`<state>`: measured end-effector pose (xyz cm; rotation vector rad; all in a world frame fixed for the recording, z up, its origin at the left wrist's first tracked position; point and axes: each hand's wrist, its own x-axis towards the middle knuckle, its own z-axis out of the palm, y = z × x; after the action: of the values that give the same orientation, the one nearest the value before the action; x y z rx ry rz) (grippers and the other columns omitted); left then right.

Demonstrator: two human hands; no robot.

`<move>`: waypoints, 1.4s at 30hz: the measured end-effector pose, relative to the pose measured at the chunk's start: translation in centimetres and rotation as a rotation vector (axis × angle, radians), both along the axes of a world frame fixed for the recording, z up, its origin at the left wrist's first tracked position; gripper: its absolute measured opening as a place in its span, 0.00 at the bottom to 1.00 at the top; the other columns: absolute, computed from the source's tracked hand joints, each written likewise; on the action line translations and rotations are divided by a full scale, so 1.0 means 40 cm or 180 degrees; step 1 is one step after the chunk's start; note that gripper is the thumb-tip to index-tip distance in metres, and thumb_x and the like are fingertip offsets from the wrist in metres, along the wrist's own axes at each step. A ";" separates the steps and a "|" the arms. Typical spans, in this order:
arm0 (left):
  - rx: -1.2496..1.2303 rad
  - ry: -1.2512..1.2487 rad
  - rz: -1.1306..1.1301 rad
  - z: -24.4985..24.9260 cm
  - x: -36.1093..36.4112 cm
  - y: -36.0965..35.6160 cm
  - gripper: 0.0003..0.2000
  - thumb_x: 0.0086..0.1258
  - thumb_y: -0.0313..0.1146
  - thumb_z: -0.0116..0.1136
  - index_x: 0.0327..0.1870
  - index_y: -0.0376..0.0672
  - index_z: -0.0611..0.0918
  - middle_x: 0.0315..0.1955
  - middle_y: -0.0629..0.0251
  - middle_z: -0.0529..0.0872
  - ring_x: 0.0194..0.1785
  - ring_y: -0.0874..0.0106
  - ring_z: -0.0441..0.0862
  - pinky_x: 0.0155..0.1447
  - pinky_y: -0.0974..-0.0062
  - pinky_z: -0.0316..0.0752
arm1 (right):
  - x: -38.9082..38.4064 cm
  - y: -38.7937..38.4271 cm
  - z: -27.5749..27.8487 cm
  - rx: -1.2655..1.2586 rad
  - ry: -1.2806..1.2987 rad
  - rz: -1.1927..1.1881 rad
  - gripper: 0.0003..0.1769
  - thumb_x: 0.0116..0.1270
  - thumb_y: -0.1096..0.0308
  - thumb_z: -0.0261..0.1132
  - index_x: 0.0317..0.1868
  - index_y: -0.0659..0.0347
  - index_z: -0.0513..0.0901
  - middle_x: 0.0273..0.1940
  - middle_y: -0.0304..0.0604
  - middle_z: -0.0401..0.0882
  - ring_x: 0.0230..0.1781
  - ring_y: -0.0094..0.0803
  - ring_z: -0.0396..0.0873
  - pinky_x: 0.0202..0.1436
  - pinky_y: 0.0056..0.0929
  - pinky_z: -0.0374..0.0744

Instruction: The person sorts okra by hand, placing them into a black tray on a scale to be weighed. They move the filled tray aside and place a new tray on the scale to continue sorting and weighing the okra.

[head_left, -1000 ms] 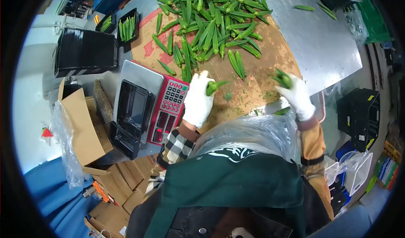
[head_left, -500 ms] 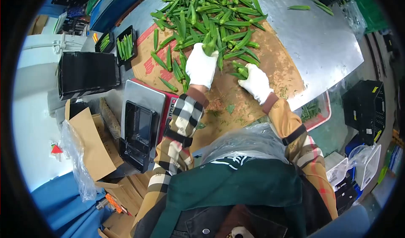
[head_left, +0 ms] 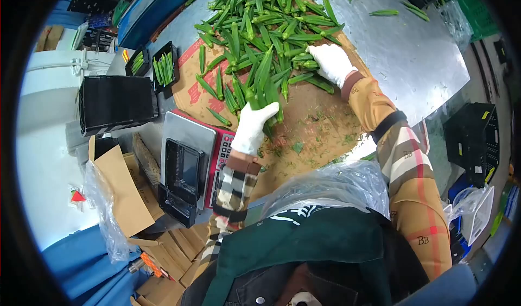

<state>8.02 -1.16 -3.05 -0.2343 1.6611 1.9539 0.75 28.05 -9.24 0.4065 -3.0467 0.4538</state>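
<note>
My left hand (head_left: 254, 125), in a white glove, is closed around a bunch of okra pods (head_left: 265, 89) whose tips point away from me. My right hand (head_left: 332, 62), gloved the same way, lies at the right side of the large okra heap (head_left: 271, 21). Its fingers are curled over a few okra pods (head_left: 305, 61); the fingertips are partly hidden among them. Beneath the heap is a brown cardboard sheet (head_left: 331, 124) with red print, strewn with green scraps.
Left of the sheet stands a scale (head_left: 187, 122) with black plastic trays (head_left: 182, 167) on it. Behind it are a black tray of okra (head_left: 165, 67) and a stack of black trays (head_left: 116, 105). An open carton (head_left: 122, 192) sits lower left. A metal tabletop (head_left: 401, 56) extends right.
My left hand has drawn back toward me, with the okra bunch in it. My right hand has reached forward to the edge of the heap.
</note>
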 end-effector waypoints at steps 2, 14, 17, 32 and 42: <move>0.0455 -0.0372 0.0081 0.019 0.043 -0.032 0.20 0.68 0.29 0.69 0.61 0.40 0.79 0.44 0.64 0.86 0.43 0.72 0.84 0.48 0.71 0.81 | 0.029 -0.003 0.048 -0.0379 -0.0225 -0.0238 0.26 0.55 0.66 0.72 0.56 0.56 0.79 0.42 0.52 0.87 0.46 0.56 0.84 0.51 0.49 0.81; 0.1608 -0.0811 0.0169 0.102 0.218 -0.015 0.29 0.70 0.28 0.66 0.70 0.35 0.70 0.50 0.56 0.85 0.52 0.61 0.86 0.59 0.59 0.82 | 0.470 -0.083 0.076 -0.8059 -0.3654 -0.0002 0.30 0.71 0.74 0.61 0.72 0.68 0.68 0.62 0.60 0.79 0.57 0.48 0.84 0.65 0.47 0.84; 0.1368 -0.0626 -0.0104 0.117 0.233 -0.010 0.30 0.73 0.32 0.66 0.73 0.36 0.69 0.54 0.61 0.83 0.58 0.66 0.82 0.62 0.60 0.80 | 0.485 -0.110 0.155 -0.7085 -0.3363 -0.0988 0.29 0.72 0.73 0.62 0.71 0.69 0.69 0.63 0.57 0.79 0.58 0.49 0.83 0.65 0.48 0.84; -0.0753 0.0766 0.0439 0.185 0.294 -0.150 0.34 0.82 0.41 0.55 0.80 0.33 0.56 0.71 0.53 0.72 0.73 0.66 0.69 0.76 0.69 0.65 | 0.446 -0.513 0.247 -0.5389 -0.2646 -0.0537 0.32 0.78 0.63 0.64 0.77 0.61 0.63 0.65 0.43 0.77 0.65 0.29 0.74 0.68 0.30 0.74; -0.0570 0.0402 0.1309 0.292 0.224 -0.629 0.25 0.86 0.50 0.46 0.72 0.40 0.75 0.63 0.67 0.80 0.64 0.78 0.76 0.69 0.78 0.70 | 0.343 -0.867 0.431 -0.4524 -0.4174 0.0346 0.51 0.76 0.44 0.63 0.83 0.59 0.43 0.78 0.48 0.57 0.73 0.37 0.69 0.74 0.45 0.72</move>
<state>16.96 -26.31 8.62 -0.5705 1.9983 2.1462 14.48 -6.62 8.01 0.1275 -2.1848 3.4771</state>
